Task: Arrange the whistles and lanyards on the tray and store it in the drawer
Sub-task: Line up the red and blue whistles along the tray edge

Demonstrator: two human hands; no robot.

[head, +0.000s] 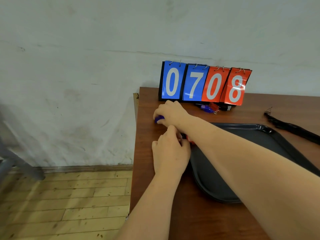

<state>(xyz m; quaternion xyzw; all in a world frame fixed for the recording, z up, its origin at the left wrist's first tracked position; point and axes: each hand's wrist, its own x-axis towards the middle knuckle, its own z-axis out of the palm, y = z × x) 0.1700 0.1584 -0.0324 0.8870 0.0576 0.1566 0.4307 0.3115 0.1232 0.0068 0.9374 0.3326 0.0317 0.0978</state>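
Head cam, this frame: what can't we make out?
Head view only:
Small blue object, in the right hand: fingers cover most, shape unclear.
Red item by the left hand: hidden by hand and right forearm; grip unclear.
Black plastic tray: forearm covers its left part.
Blue and red pile under the flip scoreboard: too small to count.
Black lanyards: cut off by right edge.
Drawer: out of view.

Even soft light, slight blur, wide-angle edge distortion.
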